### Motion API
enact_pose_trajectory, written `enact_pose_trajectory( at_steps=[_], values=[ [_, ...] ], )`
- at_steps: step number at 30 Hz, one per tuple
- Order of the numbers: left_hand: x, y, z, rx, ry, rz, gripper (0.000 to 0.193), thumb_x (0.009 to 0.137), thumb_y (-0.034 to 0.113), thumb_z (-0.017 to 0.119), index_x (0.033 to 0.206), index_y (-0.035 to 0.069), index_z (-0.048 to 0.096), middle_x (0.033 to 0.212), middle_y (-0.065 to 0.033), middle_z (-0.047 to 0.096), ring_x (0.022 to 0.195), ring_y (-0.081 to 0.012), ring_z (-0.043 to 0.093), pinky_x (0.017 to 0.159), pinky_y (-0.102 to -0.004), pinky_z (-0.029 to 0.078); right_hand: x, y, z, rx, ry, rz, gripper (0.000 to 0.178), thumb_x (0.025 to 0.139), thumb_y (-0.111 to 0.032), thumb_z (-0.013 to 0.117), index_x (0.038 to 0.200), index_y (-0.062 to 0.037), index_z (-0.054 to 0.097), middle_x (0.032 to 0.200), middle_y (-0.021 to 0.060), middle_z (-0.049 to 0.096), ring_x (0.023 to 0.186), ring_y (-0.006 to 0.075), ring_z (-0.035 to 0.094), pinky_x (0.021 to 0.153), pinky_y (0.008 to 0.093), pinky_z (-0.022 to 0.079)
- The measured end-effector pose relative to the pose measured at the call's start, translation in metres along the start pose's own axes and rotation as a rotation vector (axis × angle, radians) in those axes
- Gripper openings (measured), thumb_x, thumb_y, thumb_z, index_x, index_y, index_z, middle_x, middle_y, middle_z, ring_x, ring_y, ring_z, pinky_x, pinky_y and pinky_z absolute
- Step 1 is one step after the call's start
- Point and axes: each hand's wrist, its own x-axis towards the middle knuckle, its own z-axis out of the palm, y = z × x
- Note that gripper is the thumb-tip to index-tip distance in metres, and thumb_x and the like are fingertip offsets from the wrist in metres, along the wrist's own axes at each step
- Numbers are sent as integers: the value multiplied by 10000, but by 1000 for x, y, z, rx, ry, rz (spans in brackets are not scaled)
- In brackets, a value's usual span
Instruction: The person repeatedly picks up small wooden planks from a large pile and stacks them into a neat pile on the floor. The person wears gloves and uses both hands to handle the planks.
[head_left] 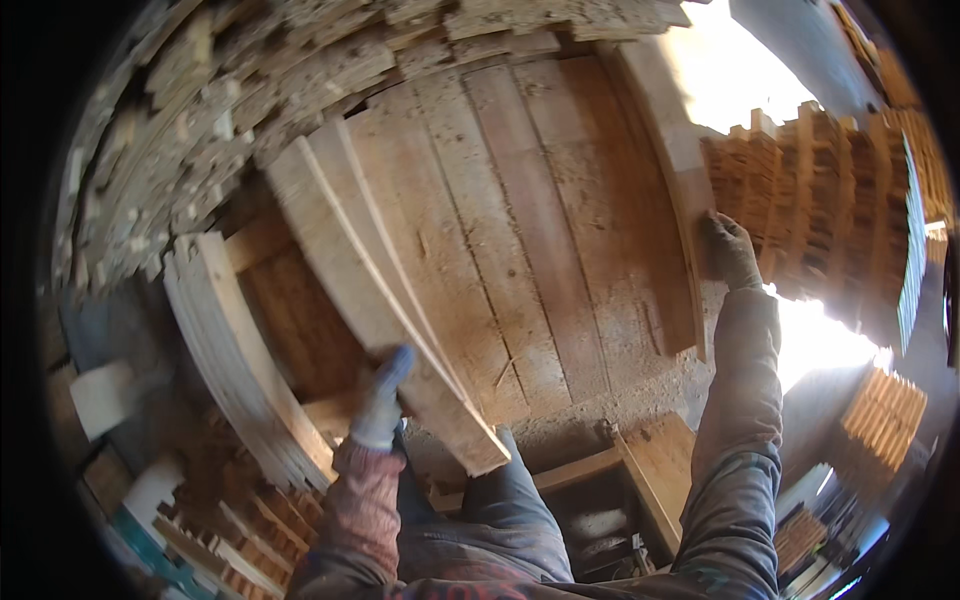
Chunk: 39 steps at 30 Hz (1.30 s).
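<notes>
My left hand point(380, 405), in a grey glove with a blue thumb tip, grips the left edge of a long pale wooden plank point(375, 275). The plank lies slantwise, its near end above my thighs; the fingers beneath it are hidden. My right hand point(735, 252), also gloved, is closed at the outer side of a long board point(655, 175) standing on edge at the right. Between the two hands several flat, dusty boards point(510, 220) lie side by side. A thin strip of wood point(385, 230) shows beside the plank in my left hand.
Rough boards point(290, 75) are piled along the far side and far left. A stack of timbers point(245, 350) stands left of my left hand. Tall stacks of orange-brown wood point(810, 200) rise at the right. A wooden frame point(640, 480) is near my legs.
</notes>
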Motion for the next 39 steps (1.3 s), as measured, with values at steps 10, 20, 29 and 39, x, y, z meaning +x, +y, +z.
enact_pose_trajectory(
  at_steps=[10, 20, 29, 39],
  values=[
    [-2, 8, -4, -205, -85, -2, 300, 830, 354, 855, 920, 81, 769, 857, 11, 708, 865, -111, 662, 787, -266, 537, -28, -3, -32, 99, -521, 135, 590, 868, -148, 842, 1372, 15, 583, 1192, 65, 708, 1060, 179, 675, 934, 331, 547],
    [-84, 24, -126, -282, 63, 66, 742, 823, 128, 851, 1446, -37, 484, 1131, -187, 693, 1042, -342, 713, 902, -409, 626, -258, 23, 57, 138, -248, 179, 393, 909, -190, 755, 1221, 16, 635, 941, 18, 675, 824, 120, 664, 706, 280, 570],
    [-38, 26, -107, 919, 409, -67, 1343, 713, 511, 897, 1665, 235, -9, 1629, -355, 158, 1480, -562, 253, 1157, -636, 340, -376, -59, 463, -652, -207, -161, 1187, 810, -160, 861, 1662, -151, 35, 1509, 281, 383, 1366, 420, 482, 1146, 488, 447],
    [-47, 24, -240, 377, 229, 590, 1067, 883, 440, 802, 1663, 172, 125, 1652, -256, 287, 1469, -421, 395, 1192, -504, 403, -353, -25, 480, 214, -705, 91, 1185, 811, -77, 890, 1652, -71, 54, 1613, 197, 358, 1415, 235, 437, 1113, 366, 475]
  ],
)
